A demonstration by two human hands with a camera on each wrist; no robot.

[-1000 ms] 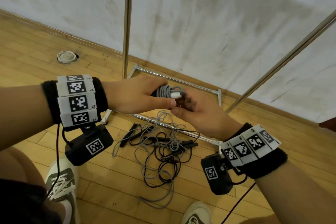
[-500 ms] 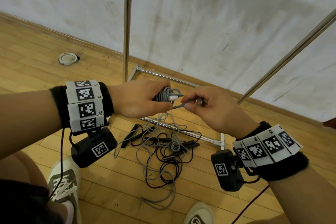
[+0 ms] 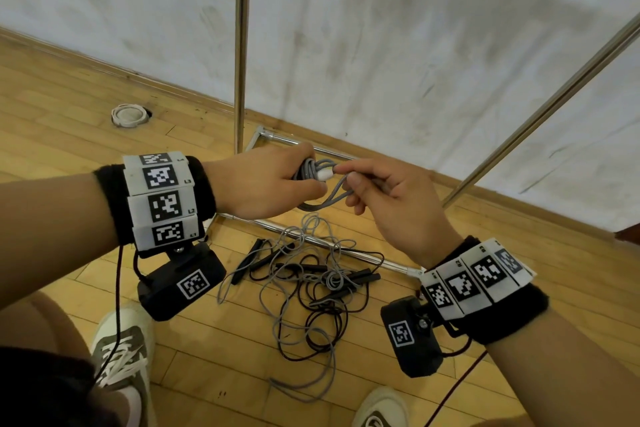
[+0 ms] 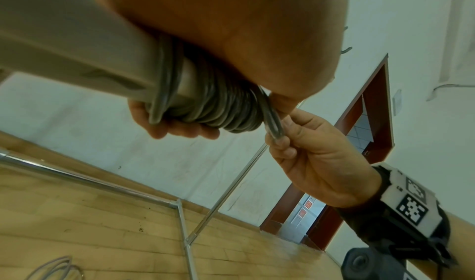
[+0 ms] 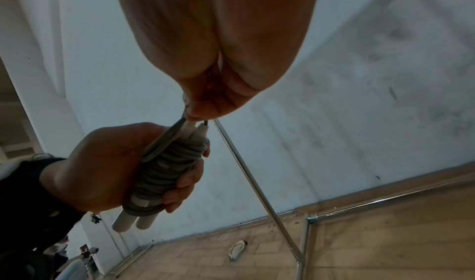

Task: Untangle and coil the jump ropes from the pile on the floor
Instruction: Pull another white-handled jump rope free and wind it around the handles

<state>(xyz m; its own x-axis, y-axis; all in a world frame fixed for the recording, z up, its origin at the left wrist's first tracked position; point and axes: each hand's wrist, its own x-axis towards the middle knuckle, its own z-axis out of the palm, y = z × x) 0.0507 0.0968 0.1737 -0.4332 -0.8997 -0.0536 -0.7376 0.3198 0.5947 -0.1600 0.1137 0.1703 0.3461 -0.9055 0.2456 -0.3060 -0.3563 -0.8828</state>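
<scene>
Grey rope (image 3: 313, 170), wound round its two white handles (image 5: 133, 222), sits clasped in the left hand (image 3: 266, 184) while the right hand (image 3: 388, 198) pinches the last loop (image 3: 332, 199), best tucked snugly under a turn, with the tangled pile (image 3: 311, 284) waiting on the floor (image 3: 52, 121) below.

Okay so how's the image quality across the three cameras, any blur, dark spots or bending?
Head view: evenly lit and sharp, the rope pile crisp, the metal poles splaying from wide-angle distortion. Left wrist view: the left hand fills the top, near and soft, the coiled grey rope slightly blurred. Right wrist view: dim and grainy, the right hand backlit against the bright wall.
</scene>
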